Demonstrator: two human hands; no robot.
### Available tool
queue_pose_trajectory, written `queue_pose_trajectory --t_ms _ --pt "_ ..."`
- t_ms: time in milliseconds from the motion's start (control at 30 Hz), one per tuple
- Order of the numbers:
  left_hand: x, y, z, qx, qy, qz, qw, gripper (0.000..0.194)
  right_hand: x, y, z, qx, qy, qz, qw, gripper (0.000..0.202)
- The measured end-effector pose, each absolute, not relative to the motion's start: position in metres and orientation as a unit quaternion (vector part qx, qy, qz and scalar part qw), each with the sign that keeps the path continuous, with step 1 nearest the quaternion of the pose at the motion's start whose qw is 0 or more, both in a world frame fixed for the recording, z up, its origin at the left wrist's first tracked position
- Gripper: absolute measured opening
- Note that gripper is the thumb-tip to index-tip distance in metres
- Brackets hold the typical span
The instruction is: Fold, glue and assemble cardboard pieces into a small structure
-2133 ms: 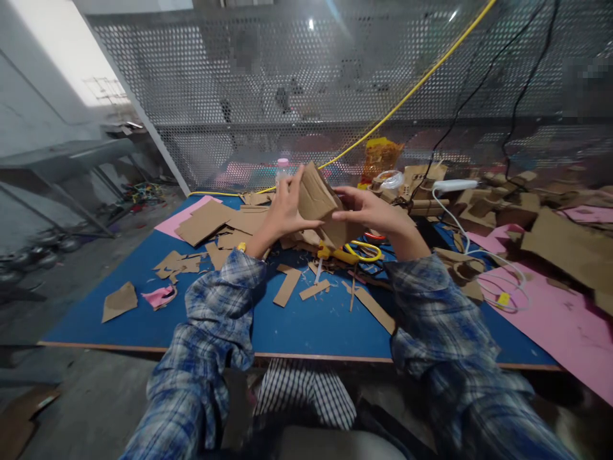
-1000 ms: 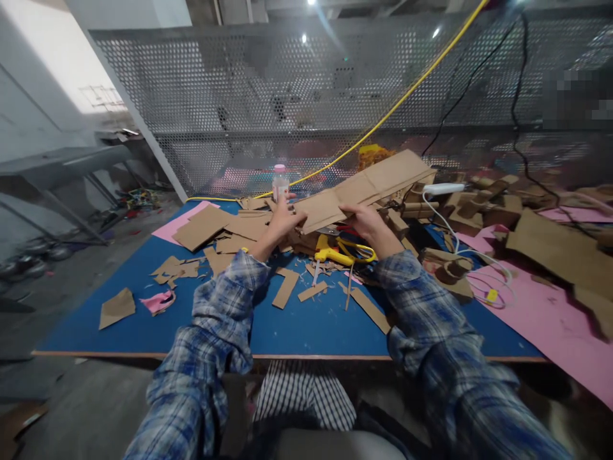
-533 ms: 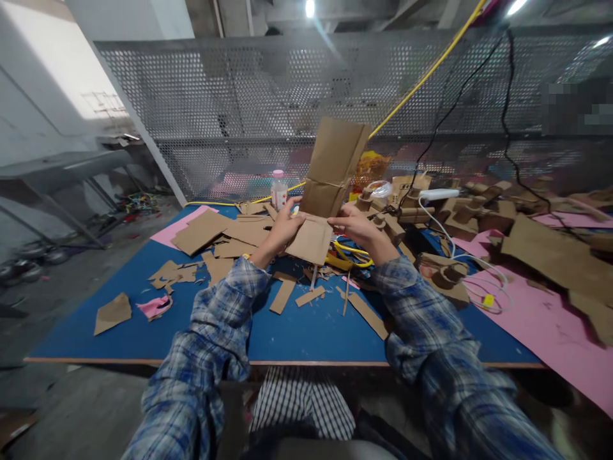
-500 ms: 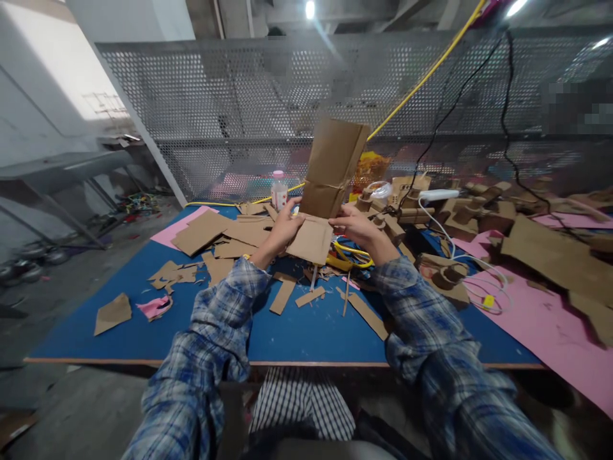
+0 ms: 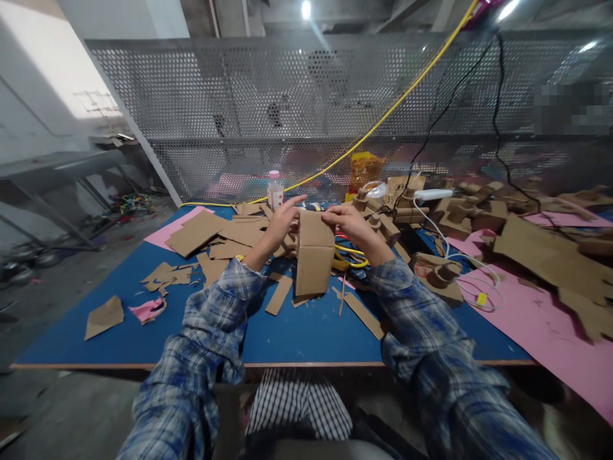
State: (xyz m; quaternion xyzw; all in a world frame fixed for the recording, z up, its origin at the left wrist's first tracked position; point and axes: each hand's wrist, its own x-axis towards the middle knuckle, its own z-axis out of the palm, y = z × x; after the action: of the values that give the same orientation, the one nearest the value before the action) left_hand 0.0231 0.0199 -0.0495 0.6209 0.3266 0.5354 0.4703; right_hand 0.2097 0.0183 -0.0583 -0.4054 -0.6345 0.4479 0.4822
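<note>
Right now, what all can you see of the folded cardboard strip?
The folded cardboard strip is plain brown; a crosswise crease parts a back-sloping upper panel from a near-upright lower one. The right hand pinches its upper right corner; the left hand is at its left edge, grip unclear. Whether its bottom touches the blue tabletop can't be told.

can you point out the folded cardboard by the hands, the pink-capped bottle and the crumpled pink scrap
Folded cardboard (image 5: 314, 269): head view, on its front panel below the fold.
Pink-capped bottle (image 5: 275, 193): head view, on its body.
Crumpled pink scrap (image 5: 145, 311): head view, near its middle.
</note>
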Motion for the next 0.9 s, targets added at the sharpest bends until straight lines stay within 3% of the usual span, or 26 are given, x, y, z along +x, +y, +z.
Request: queue_pose_trajectory --t_ms 167,367,600,900 --pt "0.023 0.015 -0.048 0.693 0.354 0.53 0.339 0.009 0.2 0.009 -0.049 -0.416 -0.665 0.363 0.504 0.025" --pt "0.021 0.008 -0.041 0.695 0.341 0.548 0.319 0.012 0.192 -0.009 -0.038 -0.428 -0.727 0.187 0.503 0.025" --pt "0.013 0.005 -0.029 0.703 0.319 0.57 0.281 0.013 0.198 -0.007 -0.031 -0.378 -0.726 0.205 0.536 0.015" --pt "0.013 -0.017 -0.013 0.724 0.306 0.58 0.214 0.008 0.206 -0.029 -0.01 -0.401 -0.713 0.108 0.564 0.017"
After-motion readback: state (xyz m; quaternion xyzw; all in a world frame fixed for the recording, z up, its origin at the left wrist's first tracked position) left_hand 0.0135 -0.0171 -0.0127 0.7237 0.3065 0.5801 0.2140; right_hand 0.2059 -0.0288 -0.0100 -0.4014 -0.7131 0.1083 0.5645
